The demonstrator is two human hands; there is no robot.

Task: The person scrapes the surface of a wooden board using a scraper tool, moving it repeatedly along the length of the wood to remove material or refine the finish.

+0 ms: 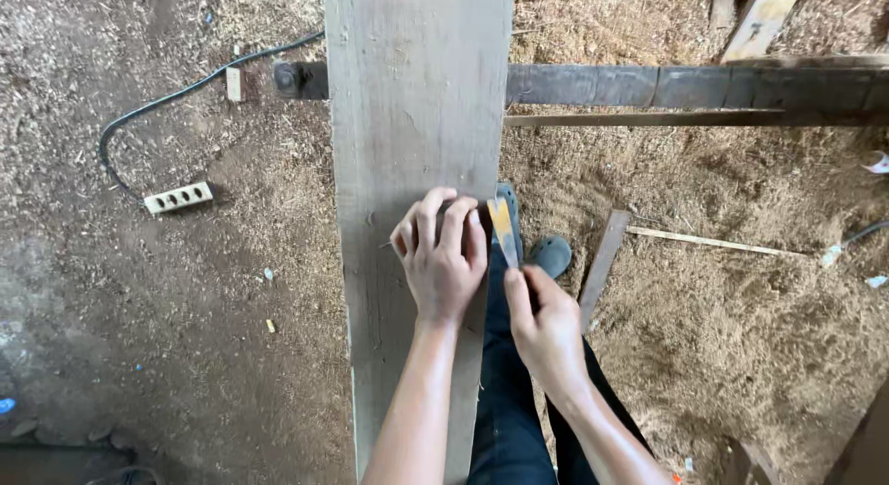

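A long grey wooden plank [407,105] runs from the near edge of the view up to the top, resting on a dark beam [685,85]. My left hand [441,255] lies on the plank near its right edge, fingers curled down and pressing on the wood. My right hand [544,326] is just off the plank's right edge and pinches a thin flat metal blade with a yellowish tip [503,227], held against that edge beside my left fingers. My dark trousers and grey shoes [552,255] show below.
The floor is covered in sawdust [741,309]. A white power strip [178,197] with a black cable [176,96] lies at the left. Loose wooden slats [602,263] and a thin stick [708,241] lie at the right.
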